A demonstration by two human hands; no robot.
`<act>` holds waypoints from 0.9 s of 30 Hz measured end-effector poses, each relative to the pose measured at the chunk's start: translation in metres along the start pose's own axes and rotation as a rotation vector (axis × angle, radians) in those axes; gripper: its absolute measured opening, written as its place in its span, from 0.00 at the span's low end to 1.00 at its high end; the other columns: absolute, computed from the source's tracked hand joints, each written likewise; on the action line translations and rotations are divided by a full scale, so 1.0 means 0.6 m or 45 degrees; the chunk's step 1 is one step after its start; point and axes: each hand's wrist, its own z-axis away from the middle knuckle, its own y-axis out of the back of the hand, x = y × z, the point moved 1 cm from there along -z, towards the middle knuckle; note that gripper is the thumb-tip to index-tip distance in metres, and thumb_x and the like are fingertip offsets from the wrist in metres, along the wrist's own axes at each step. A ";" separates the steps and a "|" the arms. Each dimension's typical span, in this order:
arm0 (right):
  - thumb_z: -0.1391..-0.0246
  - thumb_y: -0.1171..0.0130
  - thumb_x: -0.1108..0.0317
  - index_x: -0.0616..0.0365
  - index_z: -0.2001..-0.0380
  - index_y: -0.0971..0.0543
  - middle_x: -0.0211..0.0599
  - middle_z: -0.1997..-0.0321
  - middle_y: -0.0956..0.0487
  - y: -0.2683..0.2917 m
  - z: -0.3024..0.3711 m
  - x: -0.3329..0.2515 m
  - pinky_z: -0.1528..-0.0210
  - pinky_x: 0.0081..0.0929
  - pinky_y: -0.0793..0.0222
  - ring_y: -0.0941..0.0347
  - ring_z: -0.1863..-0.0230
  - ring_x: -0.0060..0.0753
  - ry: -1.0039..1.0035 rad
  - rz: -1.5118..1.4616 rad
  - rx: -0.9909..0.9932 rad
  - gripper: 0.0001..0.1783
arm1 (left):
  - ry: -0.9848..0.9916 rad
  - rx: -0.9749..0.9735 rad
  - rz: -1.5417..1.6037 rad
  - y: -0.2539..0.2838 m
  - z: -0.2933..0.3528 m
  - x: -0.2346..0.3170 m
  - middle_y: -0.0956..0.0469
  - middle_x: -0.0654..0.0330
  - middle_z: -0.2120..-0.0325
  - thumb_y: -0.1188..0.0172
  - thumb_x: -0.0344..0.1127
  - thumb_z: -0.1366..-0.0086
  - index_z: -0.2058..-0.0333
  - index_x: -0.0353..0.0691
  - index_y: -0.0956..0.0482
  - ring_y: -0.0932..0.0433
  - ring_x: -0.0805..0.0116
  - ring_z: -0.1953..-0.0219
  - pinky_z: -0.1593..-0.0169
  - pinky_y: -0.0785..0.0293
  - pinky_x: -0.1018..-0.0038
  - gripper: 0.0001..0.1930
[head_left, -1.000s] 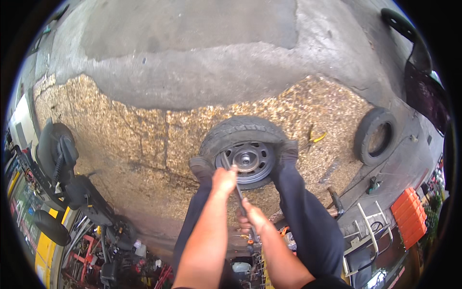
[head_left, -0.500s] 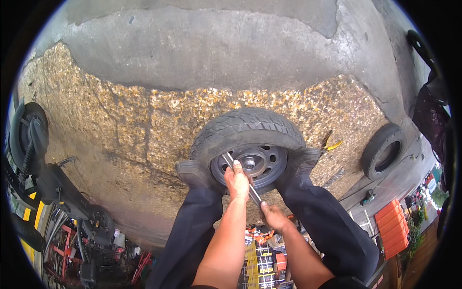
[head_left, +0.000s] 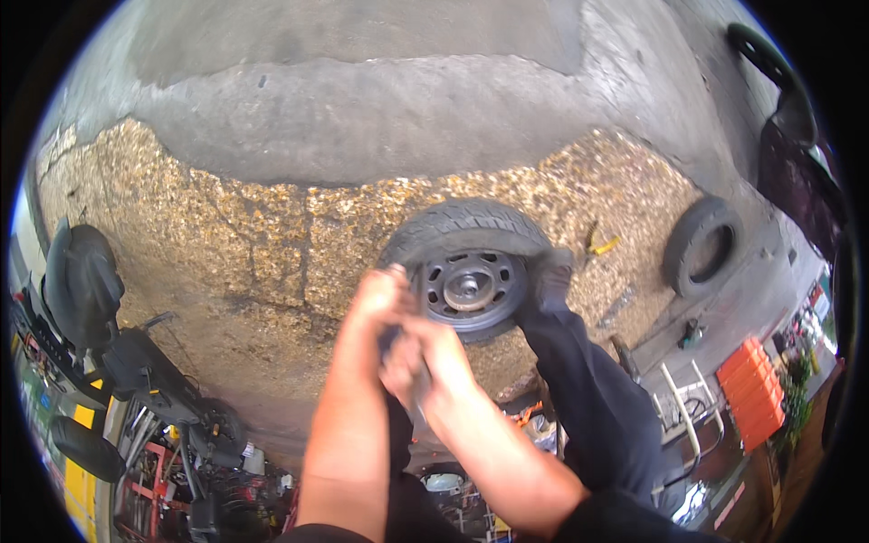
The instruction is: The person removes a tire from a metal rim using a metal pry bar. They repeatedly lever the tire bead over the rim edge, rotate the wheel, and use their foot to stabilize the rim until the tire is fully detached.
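Note:
A black knobbly tire (head_left: 466, 217) sits around a grey steel wheel rim (head_left: 469, 288) on the ground, with a bare stretch of the tire's sidewall bulging over the rim's far edge. My left hand (head_left: 385, 294) is closed at the tire's left side, smeared by motion. Just below it my right hand (head_left: 418, 357) grips a metal tire lever (head_left: 419, 391), whose blurred end shows under the fist. The lever's upper part is hidden by my hands and forearms. My right shoe (head_left: 553, 276) presses against the tire's right side.
Yellow-handled pliers (head_left: 603, 244) lie right of the wheel, and a loose tire (head_left: 702, 247) lies beyond them. Scooter parts (head_left: 145, 371) crowd the left. An orange ridged box (head_left: 751, 393) and a white metal frame (head_left: 681, 398) stand at lower right.
Both hands have swung left with the lever, from across the rim to the tire's left side. My right hand has come up close under my left. The view has shifted.

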 end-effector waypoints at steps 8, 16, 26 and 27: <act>0.41 0.62 0.72 0.62 0.68 0.32 0.40 0.76 0.32 -0.159 -0.068 0.050 0.84 0.34 0.37 0.34 0.81 0.36 0.209 0.078 0.198 0.08 | -0.427 0.487 0.348 0.134 0.260 0.032 0.21 0.53 0.64 0.51 0.29 0.30 0.43 0.31 0.33 0.19 0.62 0.65 0.61 0.19 0.65 0.19; 0.39 0.54 0.69 0.70 0.59 0.31 0.49 0.67 0.23 -0.212 -0.125 0.048 0.79 0.36 0.26 0.23 0.72 0.41 0.196 0.109 0.180 0.12 | -0.674 0.339 0.542 0.107 0.190 -0.019 0.22 0.59 0.59 0.46 0.38 0.28 0.46 0.37 0.29 0.20 0.72 0.61 0.60 0.21 0.73 0.17; 0.32 0.64 0.66 0.71 0.53 0.35 0.47 0.64 0.26 -0.316 -0.080 -0.046 0.59 0.43 0.21 0.26 0.66 0.37 0.349 -0.362 -0.285 0.17 | -0.757 0.319 0.204 0.106 0.160 0.083 0.24 0.52 0.51 0.42 0.35 0.32 0.41 0.32 0.33 0.22 0.64 0.53 0.54 0.22 0.72 0.24; 0.33 0.64 0.66 0.72 0.55 0.35 0.45 0.65 0.26 -0.301 -0.060 -0.047 0.56 0.45 0.22 0.26 0.65 0.37 0.388 -0.403 -0.315 0.16 | -0.826 0.295 0.114 0.092 0.179 0.089 0.23 0.52 0.51 0.44 0.34 0.31 0.42 0.32 0.32 0.22 0.63 0.53 0.55 0.22 0.73 0.22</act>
